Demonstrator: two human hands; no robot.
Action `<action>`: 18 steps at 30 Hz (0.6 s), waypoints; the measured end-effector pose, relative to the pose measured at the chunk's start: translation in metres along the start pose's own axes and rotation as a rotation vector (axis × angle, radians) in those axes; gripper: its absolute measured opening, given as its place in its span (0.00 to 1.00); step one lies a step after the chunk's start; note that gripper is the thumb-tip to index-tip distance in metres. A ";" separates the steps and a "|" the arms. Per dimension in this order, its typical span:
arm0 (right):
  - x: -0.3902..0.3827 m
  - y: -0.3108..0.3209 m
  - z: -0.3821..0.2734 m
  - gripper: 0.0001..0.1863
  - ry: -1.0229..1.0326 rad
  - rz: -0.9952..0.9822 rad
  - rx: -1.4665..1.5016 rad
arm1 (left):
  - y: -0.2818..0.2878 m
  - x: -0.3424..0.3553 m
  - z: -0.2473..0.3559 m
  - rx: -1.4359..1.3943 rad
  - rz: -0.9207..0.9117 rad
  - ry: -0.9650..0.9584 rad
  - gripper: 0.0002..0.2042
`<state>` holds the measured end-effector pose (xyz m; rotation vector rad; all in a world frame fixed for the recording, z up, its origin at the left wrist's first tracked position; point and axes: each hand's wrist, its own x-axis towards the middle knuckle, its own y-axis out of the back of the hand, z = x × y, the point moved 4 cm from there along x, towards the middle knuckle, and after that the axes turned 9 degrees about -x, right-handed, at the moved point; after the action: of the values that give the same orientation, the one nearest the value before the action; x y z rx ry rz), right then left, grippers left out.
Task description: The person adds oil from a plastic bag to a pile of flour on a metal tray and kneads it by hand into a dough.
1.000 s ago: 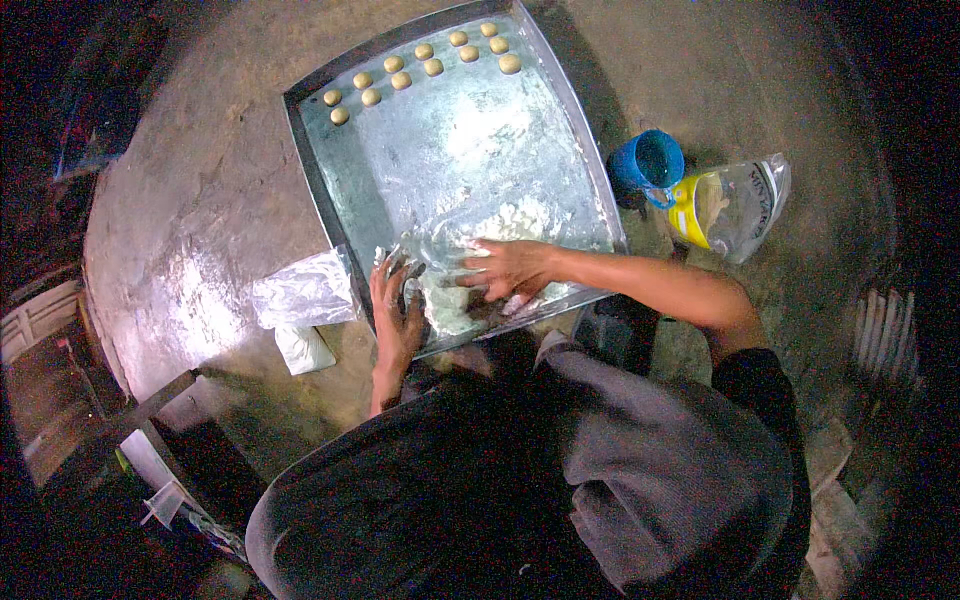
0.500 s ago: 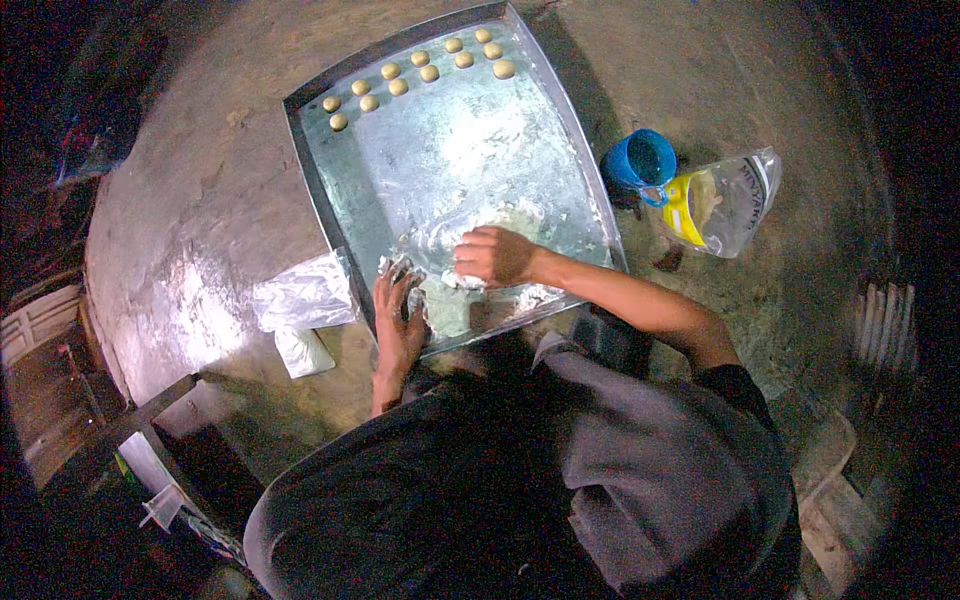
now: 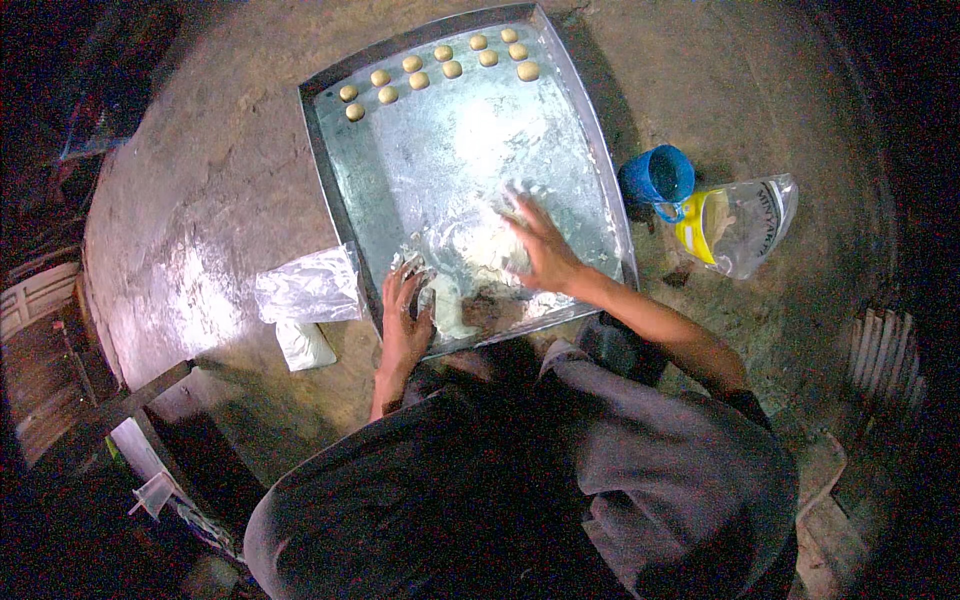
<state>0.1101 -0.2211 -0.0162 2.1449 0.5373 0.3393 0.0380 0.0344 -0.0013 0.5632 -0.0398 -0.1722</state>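
A shallow metal tray (image 3: 380, 170) holds several small round dough pieces (image 3: 418, 81) in rows along its far end and a patch of white flour (image 3: 485, 250) at its near end. My right hand (image 3: 545, 255) is over that flour with its fingers spread and dusted white. My left hand (image 3: 405, 320), also white at the fingertips, rests at the tray's near left corner, its fingers apart, among smears of flour. I see nothing held in either hand.
A blue plastic cup (image 3: 650, 175) and a clear bag with a yellow band (image 3: 740, 225) lie right of the tray on the floor (image 3: 190, 180). To the left are a clear plastic sheet (image 3: 300, 285) and a white packet (image 3: 305, 347). A dark framed object (image 3: 150, 395) stands at lower left.
My right hand has gone from spread to curled over the flour, then opened again and moved up and to the right. My left hand has stayed near the corner.
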 end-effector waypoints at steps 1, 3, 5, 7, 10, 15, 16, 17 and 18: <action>-0.002 -0.006 -0.008 0.40 0.048 -0.041 0.034 | -0.001 0.000 0.001 -0.007 0.007 0.014 0.26; 0.004 -0.008 -0.042 0.43 0.114 -0.142 0.118 | -0.003 -0.001 0.003 -0.020 0.020 0.045 0.24; 0.000 -0.044 -0.044 0.39 0.272 -0.037 -0.033 | -0.008 0.003 0.007 -0.047 0.018 0.040 0.23; 0.001 -0.068 -0.052 0.28 0.457 0.003 -0.175 | -0.008 0.003 0.006 -0.070 0.041 0.038 0.22; 0.004 -0.086 -0.066 0.18 0.598 -0.125 -0.312 | -0.003 0.001 0.002 -0.087 0.108 0.038 0.21; 0.025 -0.096 -0.056 0.09 0.667 -0.093 -0.240 | 0.013 -0.003 -0.005 -0.044 0.239 -0.013 0.17; 0.032 -0.095 -0.056 0.10 0.636 -0.165 -0.207 | 0.017 -0.003 -0.008 -0.014 0.249 -0.044 0.15; 0.035 -0.087 -0.057 0.14 0.639 -0.116 -0.141 | 0.018 -0.006 -0.012 -0.060 0.298 -0.051 0.15; 0.036 -0.081 -0.057 0.16 0.572 -0.074 -0.159 | 0.021 -0.004 -0.006 -0.048 0.289 -0.030 0.15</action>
<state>0.0970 -0.1212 -0.0476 1.8565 0.8740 0.9340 0.0378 0.0558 0.0046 0.5011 -0.1451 0.0997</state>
